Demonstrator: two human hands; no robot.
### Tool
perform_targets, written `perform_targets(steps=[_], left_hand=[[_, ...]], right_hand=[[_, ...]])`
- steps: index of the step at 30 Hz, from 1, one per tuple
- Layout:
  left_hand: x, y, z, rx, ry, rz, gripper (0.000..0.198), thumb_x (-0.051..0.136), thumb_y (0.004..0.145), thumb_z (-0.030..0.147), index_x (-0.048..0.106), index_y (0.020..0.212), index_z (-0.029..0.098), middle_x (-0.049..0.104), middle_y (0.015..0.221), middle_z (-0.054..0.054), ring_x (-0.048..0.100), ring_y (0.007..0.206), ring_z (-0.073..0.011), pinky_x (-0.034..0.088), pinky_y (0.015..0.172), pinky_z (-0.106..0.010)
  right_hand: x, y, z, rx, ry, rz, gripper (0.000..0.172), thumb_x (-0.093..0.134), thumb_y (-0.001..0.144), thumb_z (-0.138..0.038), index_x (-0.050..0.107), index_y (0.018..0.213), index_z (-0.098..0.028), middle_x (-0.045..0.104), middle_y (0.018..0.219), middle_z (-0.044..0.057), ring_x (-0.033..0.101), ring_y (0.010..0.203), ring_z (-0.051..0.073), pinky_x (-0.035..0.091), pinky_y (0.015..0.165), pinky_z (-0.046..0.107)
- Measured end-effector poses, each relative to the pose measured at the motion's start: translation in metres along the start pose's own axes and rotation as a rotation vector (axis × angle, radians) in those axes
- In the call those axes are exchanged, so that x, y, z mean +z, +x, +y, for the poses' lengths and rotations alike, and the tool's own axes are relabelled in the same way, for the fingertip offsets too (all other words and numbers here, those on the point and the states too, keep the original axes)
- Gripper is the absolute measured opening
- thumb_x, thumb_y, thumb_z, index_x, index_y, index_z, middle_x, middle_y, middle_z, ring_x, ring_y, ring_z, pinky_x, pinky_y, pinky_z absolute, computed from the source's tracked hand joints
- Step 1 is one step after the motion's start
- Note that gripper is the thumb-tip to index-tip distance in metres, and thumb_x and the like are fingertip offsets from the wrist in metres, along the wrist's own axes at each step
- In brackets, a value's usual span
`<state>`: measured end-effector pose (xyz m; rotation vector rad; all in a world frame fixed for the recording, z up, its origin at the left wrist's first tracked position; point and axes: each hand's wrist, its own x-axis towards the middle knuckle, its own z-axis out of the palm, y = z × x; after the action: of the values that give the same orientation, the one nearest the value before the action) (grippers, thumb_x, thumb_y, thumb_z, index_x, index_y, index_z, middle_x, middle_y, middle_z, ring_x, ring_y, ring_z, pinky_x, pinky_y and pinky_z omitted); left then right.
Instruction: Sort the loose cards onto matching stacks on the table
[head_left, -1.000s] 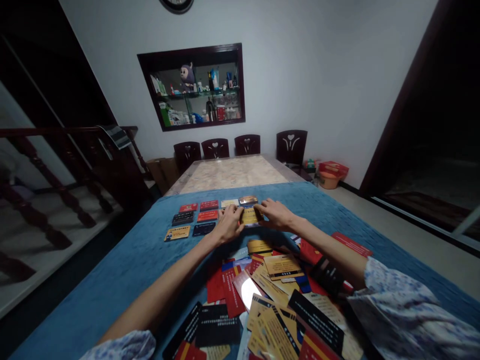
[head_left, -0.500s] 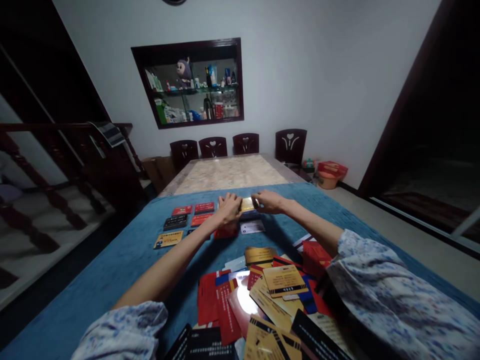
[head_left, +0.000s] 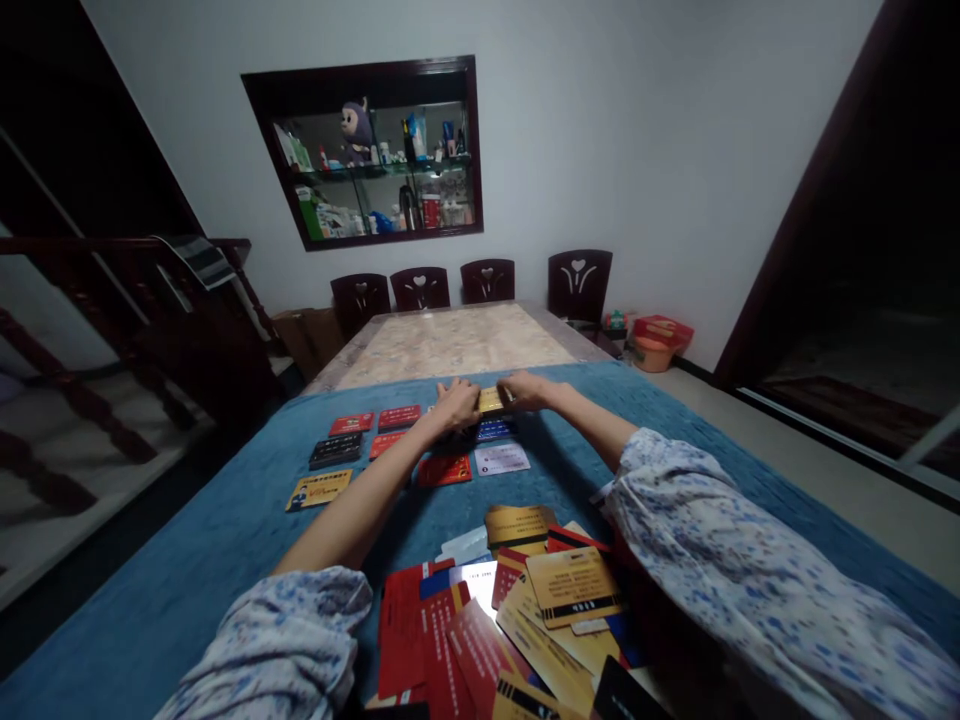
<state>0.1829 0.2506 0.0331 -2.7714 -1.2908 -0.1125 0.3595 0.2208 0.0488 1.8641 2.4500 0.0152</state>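
Both hands are at the far end of the laid-out cards, on either side of a gold card (head_left: 492,401). My left hand (head_left: 456,408) is closed with its thumb side against the card's left edge. On the right edge, my right hand (head_left: 525,390) has its curled fingers on the same card. Just below it lies a blue card (head_left: 496,430), with a white card (head_left: 502,459) nearer to me. A red card (head_left: 445,470) lies under my left wrist. Further left are a black card stack (head_left: 336,451) and a yellow card (head_left: 320,490).
A loose heap of red, gold and black cards (head_left: 571,585) spreads between my forearms. Blue cloth (head_left: 225,560) covers the near part of the table, with its patterned top (head_left: 465,340) bare beyond. Dark chairs (head_left: 487,282) stand at the far end.
Both hands, with the gold card between them, have shifted slightly away from me. More of the blue card and the red card now shows. The view has moved a little.
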Motion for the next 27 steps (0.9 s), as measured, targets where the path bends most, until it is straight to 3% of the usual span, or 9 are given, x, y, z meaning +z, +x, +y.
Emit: perform_targets(steps=[7,15,27], left_hand=[[0.005,0.015,0.000,-0.030,0.002,-0.059,0.025,0.059,0.079,0.023,0.066,0.103,0.015,0.063,0.120,-0.017,0.050,0.118,-0.0355,0.039,0.098,-0.053],[0.007,0.020,0.003,-0.072,0.009,-0.141,0.023,0.060,0.074,0.012,0.071,0.095,0.014,0.071,0.107,-0.016,0.059,0.111,-0.0351,0.043,0.097,-0.055],[0.009,0.028,-0.001,-0.068,0.003,-0.223,0.031,0.061,0.074,0.011,0.068,0.104,0.017,0.065,0.124,-0.013,0.058,0.117,-0.0304,0.044,0.103,-0.050]], right_hand=[[0.007,0.017,0.005,0.016,0.008,-0.058,0.038,0.068,0.078,-0.025,0.069,0.115,-0.017,0.073,0.112,0.010,0.068,0.099,0.022,0.049,0.074,0.024],[0.017,0.029,0.004,0.027,0.011,-0.124,0.038,0.067,0.079,-0.023,0.070,0.117,-0.019,0.073,0.115,0.010,0.068,0.100,0.022,0.049,0.074,0.023],[0.019,0.041,0.001,0.032,0.026,-0.192,0.036,0.063,0.081,-0.020,0.069,0.117,-0.018,0.072,0.119,0.012,0.068,0.105,0.024,0.051,0.078,0.026]])
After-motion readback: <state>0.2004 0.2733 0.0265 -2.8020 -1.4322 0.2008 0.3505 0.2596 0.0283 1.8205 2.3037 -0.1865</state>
